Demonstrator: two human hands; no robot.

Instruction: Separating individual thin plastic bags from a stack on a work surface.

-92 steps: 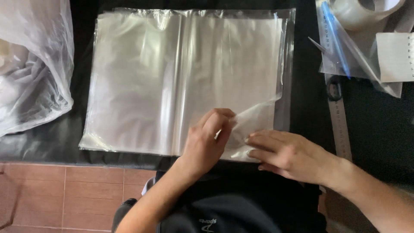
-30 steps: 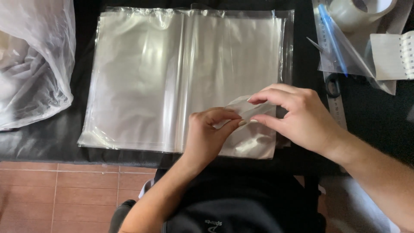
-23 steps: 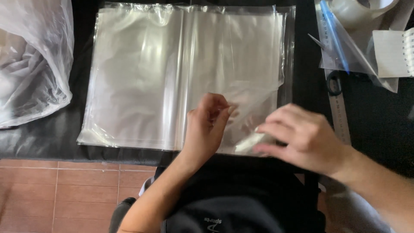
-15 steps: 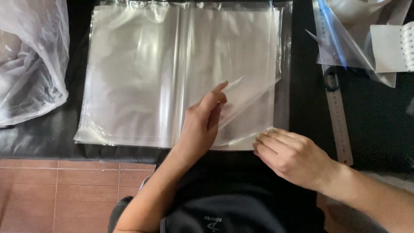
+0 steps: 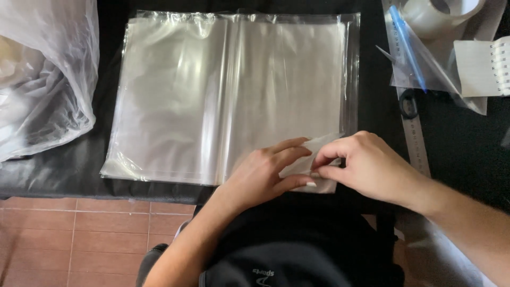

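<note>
Head view, looking down on a work surface. A stack of clear plastic sheets (image 5: 228, 101), thin, glossy and rectangular, lies flat on a black table (image 5: 53, 170); a lengthwise crease or overlap runs down its middle, and the top edge is slightly wrinkled. At the stack's near right corner both hands meet. The left hand (image 5: 265, 175) rests palm down on the film, its fingers extended toward the corner. The right hand (image 5: 366, 165) pinches a small folded flap of white, translucent film (image 5: 313, 159) between thumb and forefinger, in a narrow grip; the flap stands slightly raised from the stack, touching the fingertips of both hands.

At far left, a crumpled, soft translucent plastic bag (image 5: 42, 79) sits on the table, its contents indistinct. At far right lie a metal ruler (image 5: 417, 143), flat and narrow, running toward the near edge; a clear sleeve with a blue strip (image 5: 419, 58); a roll of clear tape (image 5: 441, 13); and a white spiral-bound notepad (image 5: 486, 66). Below the table edge, reddish-brown floor tiles (image 5: 79, 239) with pale grout show beside the person's dark clothing (image 5: 297, 244).
</note>
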